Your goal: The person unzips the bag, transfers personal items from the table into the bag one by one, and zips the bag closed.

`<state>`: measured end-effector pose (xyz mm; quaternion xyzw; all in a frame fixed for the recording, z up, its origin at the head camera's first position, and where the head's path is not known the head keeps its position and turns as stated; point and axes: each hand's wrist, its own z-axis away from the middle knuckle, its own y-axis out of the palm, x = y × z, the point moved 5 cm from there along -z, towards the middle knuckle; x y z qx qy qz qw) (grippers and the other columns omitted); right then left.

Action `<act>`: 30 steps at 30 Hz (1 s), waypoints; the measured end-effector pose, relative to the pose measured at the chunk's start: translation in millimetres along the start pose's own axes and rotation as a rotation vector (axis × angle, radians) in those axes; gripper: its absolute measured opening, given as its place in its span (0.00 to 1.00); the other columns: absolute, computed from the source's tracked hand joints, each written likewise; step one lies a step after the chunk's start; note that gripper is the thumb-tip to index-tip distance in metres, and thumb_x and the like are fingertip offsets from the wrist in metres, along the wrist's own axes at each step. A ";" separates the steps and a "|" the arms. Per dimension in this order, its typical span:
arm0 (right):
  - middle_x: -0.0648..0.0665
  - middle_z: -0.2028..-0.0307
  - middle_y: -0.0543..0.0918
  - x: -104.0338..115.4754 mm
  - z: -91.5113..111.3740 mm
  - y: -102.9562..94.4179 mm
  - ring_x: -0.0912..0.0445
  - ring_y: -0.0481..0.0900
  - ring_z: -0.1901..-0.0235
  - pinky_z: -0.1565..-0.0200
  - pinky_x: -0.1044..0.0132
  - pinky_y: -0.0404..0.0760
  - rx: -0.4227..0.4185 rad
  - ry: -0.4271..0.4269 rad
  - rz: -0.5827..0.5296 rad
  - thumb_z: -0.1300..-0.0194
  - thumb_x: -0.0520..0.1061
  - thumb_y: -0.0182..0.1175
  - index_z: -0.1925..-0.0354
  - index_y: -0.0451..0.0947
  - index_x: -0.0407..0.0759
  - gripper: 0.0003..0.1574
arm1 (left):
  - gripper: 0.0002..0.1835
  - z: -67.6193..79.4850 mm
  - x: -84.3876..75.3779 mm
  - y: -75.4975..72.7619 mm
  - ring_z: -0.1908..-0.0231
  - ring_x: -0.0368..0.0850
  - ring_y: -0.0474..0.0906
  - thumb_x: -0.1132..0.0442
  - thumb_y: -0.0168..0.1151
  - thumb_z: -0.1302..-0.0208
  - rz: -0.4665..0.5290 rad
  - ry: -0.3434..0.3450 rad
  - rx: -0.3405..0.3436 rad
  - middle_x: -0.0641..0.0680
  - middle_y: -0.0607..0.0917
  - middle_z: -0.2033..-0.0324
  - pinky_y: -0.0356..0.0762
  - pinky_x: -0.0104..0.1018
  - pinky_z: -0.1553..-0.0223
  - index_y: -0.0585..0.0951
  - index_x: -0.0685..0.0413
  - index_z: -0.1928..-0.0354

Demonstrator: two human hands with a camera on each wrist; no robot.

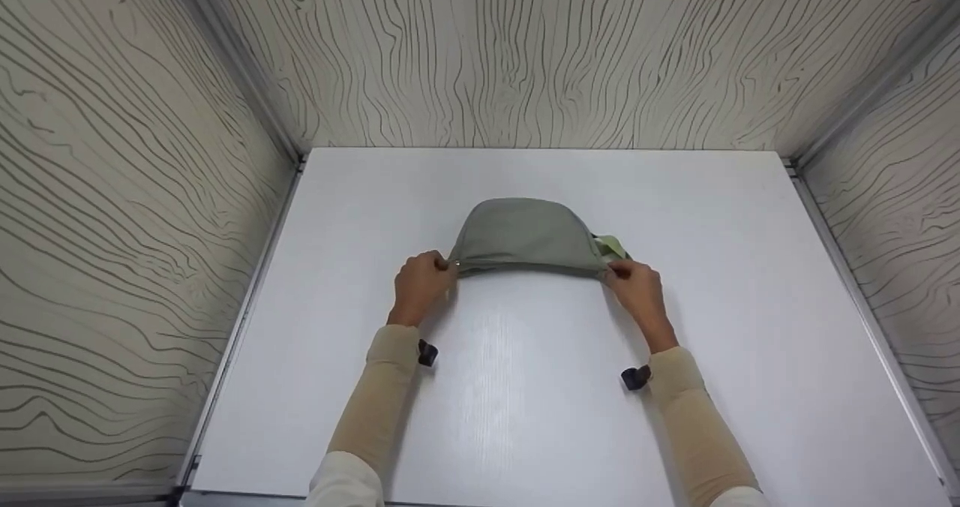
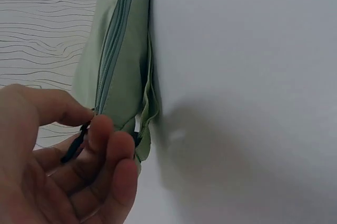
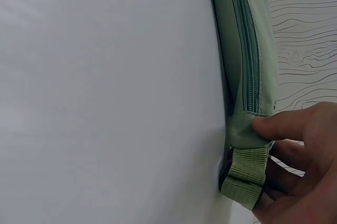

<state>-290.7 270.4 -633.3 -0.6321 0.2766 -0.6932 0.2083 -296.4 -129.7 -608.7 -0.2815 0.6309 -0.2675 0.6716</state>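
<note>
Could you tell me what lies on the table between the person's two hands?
The green bag spans the gap in the head view: the left hand grips one end, the right hand the other. Nearer the person, the white table is bare.

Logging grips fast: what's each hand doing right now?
Left hand: pinches the dark zipper pull at the grey-green fabric waist bag's end.
Right hand: pinches the bag's other end.
</note>
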 end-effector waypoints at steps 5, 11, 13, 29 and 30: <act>0.29 0.48 0.88 0.1 2.5 -3.6 0.38 0.85 0.46 0.45 0.50 0.81 0.015 -0.027 -0.014 0.25 0.44 0.63 0.42 0.84 0.30 0.21 | 0.18 -2.5 0.3 -12.9 0.76 0.44 0.78 0.49 0.64 0.28 -0.067 -0.012 -0.029 0.53 0.89 0.74 0.75 0.39 0.72 0.89 0.57 0.66; 0.32 0.51 0.88 0.3 3.6 -12.4 0.43 0.84 0.51 0.54 0.67 0.78 0.003 -0.028 -0.028 0.24 0.45 0.61 0.44 0.85 0.33 0.19 | 0.17 -4.0 1.9 -25.1 0.78 0.43 0.74 0.51 0.64 0.29 -0.095 -0.006 -0.068 0.53 0.88 0.76 0.71 0.37 0.75 0.89 0.58 0.68; 0.33 0.53 0.88 1.3 1.7 -16.6 0.45 0.84 0.53 0.57 0.68 0.77 -0.021 -0.032 -0.022 0.23 0.45 0.61 0.47 0.86 0.34 0.18 | 0.16 -4.4 2.0 -27.5 0.77 0.44 0.76 0.52 0.65 0.31 -0.093 -0.011 -0.060 0.54 0.88 0.75 0.71 0.39 0.74 0.89 0.57 0.69; 0.33 0.53 0.89 8.6 -9.0 -48.8 0.45 0.84 0.53 0.56 0.75 0.73 -0.074 -0.111 0.027 0.20 0.44 0.59 0.48 0.86 0.34 0.15 | 0.15 -24.2 -7.3 -42.7 0.77 0.42 0.73 0.59 0.57 0.22 -0.101 0.056 -0.002 0.53 0.83 0.75 0.68 0.35 0.75 0.84 0.58 0.66; 0.34 0.53 0.89 10.0 -10.3 -51.5 0.45 0.85 0.53 0.56 0.76 0.73 -0.076 -0.128 0.031 0.20 0.43 0.58 0.48 0.86 0.34 0.15 | 0.15 -25.9 -8.9 -44.9 0.77 0.42 0.72 0.59 0.56 0.21 -0.103 0.072 0.000 0.52 0.82 0.76 0.68 0.35 0.75 0.83 0.59 0.66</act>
